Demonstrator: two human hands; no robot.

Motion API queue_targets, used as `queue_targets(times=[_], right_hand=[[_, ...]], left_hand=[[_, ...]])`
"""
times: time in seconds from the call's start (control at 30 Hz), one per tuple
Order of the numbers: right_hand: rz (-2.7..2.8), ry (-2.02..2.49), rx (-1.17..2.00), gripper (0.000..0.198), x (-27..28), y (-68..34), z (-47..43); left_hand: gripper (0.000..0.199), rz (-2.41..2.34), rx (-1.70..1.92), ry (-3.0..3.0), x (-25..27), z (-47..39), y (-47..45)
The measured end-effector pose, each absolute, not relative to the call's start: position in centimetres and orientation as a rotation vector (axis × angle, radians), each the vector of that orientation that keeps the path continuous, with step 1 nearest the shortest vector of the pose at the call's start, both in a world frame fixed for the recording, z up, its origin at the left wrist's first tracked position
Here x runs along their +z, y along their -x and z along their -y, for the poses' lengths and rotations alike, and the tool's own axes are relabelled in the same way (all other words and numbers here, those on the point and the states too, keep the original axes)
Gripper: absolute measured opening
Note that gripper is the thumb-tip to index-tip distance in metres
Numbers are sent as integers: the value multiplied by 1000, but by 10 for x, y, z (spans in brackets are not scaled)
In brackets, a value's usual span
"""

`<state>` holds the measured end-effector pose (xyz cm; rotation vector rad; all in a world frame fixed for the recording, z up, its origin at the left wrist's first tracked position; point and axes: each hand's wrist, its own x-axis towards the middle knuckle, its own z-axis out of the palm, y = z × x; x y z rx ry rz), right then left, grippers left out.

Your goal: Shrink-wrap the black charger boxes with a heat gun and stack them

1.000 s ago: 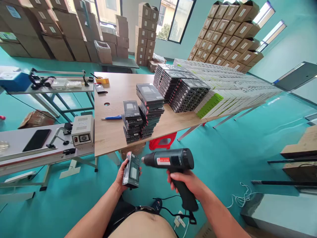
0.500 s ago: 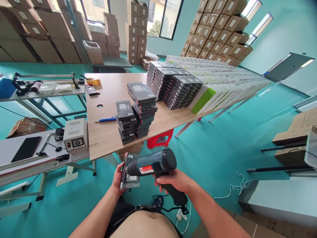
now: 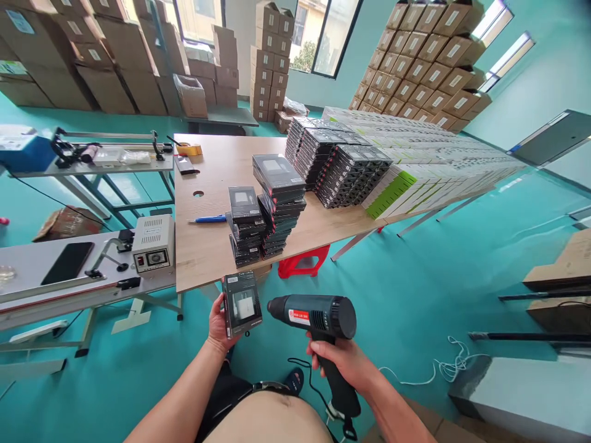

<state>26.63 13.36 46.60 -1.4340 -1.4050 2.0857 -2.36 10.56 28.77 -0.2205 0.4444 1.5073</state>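
Note:
Tilted in front of me, a flat black box (image 3: pixel 242 306) with a pale picture on its face is gripped along its left side by my left hand (image 3: pixel 220 324). My right hand (image 3: pixel 339 357) is wrapped round the handle of a dark heat gun (image 3: pixel 314 314) with a red and white label. The gun's nozzle points left at the box, with a small gap between them. Just beyond, similar black boxes stand in two stacks, a shorter one (image 3: pixel 246 224) and a taller one (image 3: pixel 281 203), near the table's front edge.
A blue pen-like tool (image 3: pixel 210 219) and yellow tape (image 3: pixel 189 149) lie on the wooden table (image 3: pixel 203 246). More black boxes (image 3: pixel 351 175) and long rows of white boxes (image 3: pixel 429 166) fill its far right. At left is a sealing machine (image 3: pixel 154 243); below, a red stool (image 3: pixel 305 263).
The heat gun has moved right, away from the box, leaving a gap. My left hand has turned the box so its front face shows more fully. The view has shifted slightly left.

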Motion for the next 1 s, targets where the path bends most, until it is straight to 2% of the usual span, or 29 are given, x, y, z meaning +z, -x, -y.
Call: queue_targets(times=[0.13, 0.3, 0.43, 0.6, 0.73, 1.0], right_hand=[[1398, 1226, 2311, 38, 461, -266, -126], [1306, 1312, 2186, 38, 466, -260, -121], [1414, 1163, 2414, 34, 470, -270, -123], [1007, 1396, 2105, 32, 452, -291, -144], [643, 1326, 2112, 29, 445, -296, -160], [835, 1307, 2112, 32, 462, -262, -162]], left_hand=[[42, -474, 1527, 243, 288, -107, 23], [43, -559, 1468, 228, 290, -111, 19], [52, -574, 1421, 215, 297, -112, 18], [52, -565, 1289, 194, 299, -109, 18], [49, -588, 1174, 180, 299, -104, 12], [45, -660, 1050, 144, 300, -102, 0]])
